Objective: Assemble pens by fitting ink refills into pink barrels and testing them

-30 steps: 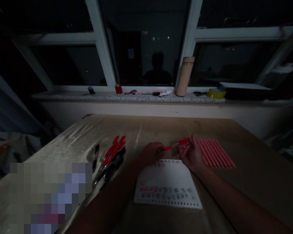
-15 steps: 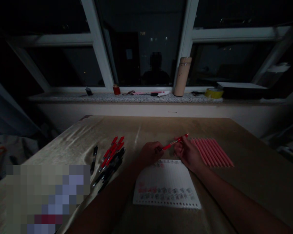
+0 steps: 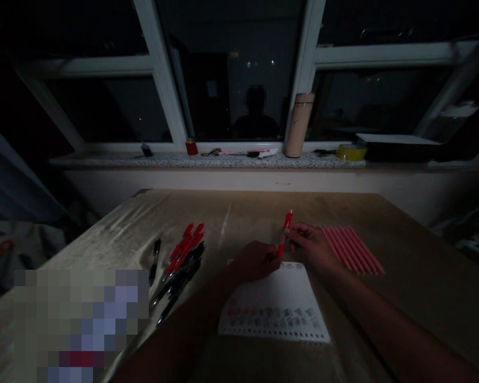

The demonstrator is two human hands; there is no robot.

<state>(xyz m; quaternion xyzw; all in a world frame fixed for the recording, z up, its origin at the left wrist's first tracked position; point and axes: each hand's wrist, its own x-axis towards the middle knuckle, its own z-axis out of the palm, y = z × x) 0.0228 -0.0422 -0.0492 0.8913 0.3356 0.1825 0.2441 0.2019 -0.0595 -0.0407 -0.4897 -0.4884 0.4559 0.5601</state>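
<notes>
A red pen (image 3: 288, 221) stands nearly upright above the far edge of the notepad sheet. My left hand (image 3: 259, 260) is closed on its lower end. Near the pen's middle, the fingertips of my right hand (image 3: 309, 239) pinch it. Beneath my hands lies the white lined, spiral-holed paper (image 3: 271, 298), with rows of red and dark scribbled marks near its close edge. To the left, several red pens (image 3: 187, 242) lie beside several black pens (image 3: 179, 282). A row of pink pens or refills (image 3: 353, 250) lies side by side at the right, partly behind my right hand.
One black pen (image 3: 155, 255) lies apart on the wooden table (image 3: 143, 213). On the windowsill (image 3: 163, 159) stand a tan cylinder bottle (image 3: 299, 125), a small red jar (image 3: 191, 147) and a yellow tape roll (image 3: 351, 152). The lower left is blurred out.
The red pen has turned from a slant to nearly upright. My left hand has moved slightly right and closer to me; my right fingers have shifted along the pen.
</notes>
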